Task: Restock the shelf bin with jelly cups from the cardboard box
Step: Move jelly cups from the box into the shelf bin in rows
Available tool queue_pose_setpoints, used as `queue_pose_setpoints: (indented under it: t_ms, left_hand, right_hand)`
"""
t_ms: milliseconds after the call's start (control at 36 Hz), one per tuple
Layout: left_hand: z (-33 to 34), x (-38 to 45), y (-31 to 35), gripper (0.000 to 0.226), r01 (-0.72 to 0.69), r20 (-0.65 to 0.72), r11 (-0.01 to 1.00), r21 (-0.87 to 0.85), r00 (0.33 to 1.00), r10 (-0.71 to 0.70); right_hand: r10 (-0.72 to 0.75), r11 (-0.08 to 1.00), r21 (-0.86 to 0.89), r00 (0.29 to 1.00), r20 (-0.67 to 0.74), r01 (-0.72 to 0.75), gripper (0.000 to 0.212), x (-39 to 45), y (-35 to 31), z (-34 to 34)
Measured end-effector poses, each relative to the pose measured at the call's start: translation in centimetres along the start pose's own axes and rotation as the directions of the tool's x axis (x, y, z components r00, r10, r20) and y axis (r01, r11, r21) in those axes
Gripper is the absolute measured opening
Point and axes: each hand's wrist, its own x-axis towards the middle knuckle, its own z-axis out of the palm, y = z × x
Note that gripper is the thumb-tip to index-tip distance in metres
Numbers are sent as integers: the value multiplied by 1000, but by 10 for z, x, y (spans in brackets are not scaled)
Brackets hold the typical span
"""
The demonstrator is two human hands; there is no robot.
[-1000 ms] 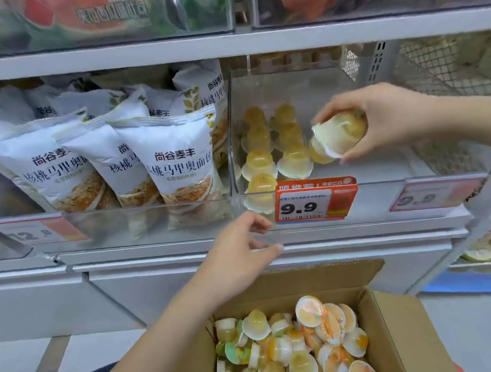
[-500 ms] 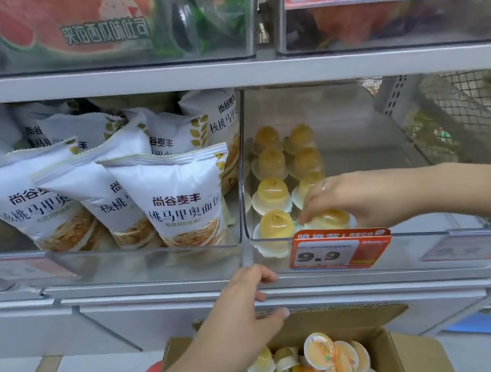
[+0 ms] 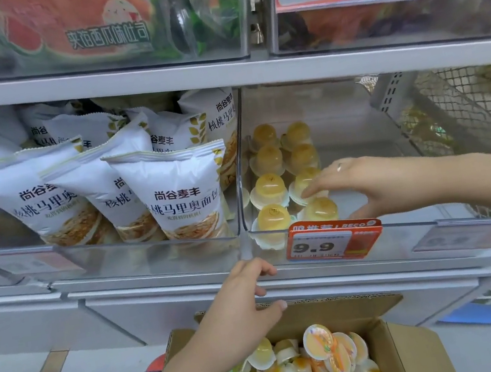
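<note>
Released cup (image 3: 321, 209) sits in bin (image 3: 404, 225); R hand (image 3: 365, 181) open above it, L hand (image 3: 243, 302) relaxed, empty

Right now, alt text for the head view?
A right hand reaches into a clear plastic shelf bin, fingers around a yellow domed jelly cup in the front row. The left hand hovers, empty, over an open cardboard box of jelly cups.

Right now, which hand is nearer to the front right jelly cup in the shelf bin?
The right hand. Its fingers curve around the front right jelly cup inside the shelf bin. The left hand is lower, outside the bin, above the cardboard box.
</note>
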Motion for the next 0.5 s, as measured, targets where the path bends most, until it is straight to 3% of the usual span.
queue_pose_setpoints:
  t_ms: [167, 306, 389, 500]
  left_hand:
    - [4, -11, -5, 28, 6, -11, 999, 36, 1000, -6]
    - [19, -21, -21, 31, 22, 70, 996, 89, 997, -28]
    - [35, -26, -39, 36, 43, 122, 986, 161, 991, -63]
    - [70, -33, -73, 34, 150, 155, 969, 198, 971, -182]
  right_hand:
    - [103, 994, 52, 955, -277, -92, 62, -63, -26, -13]
    - [164, 982, 152, 890, -425, -108, 51, -115, -70, 33]
    - [187, 965, 239, 920, -344, -107, 45, -130, -90, 90]
    - [258, 907, 352, 966, -35, -229, 51, -132, -109, 184]
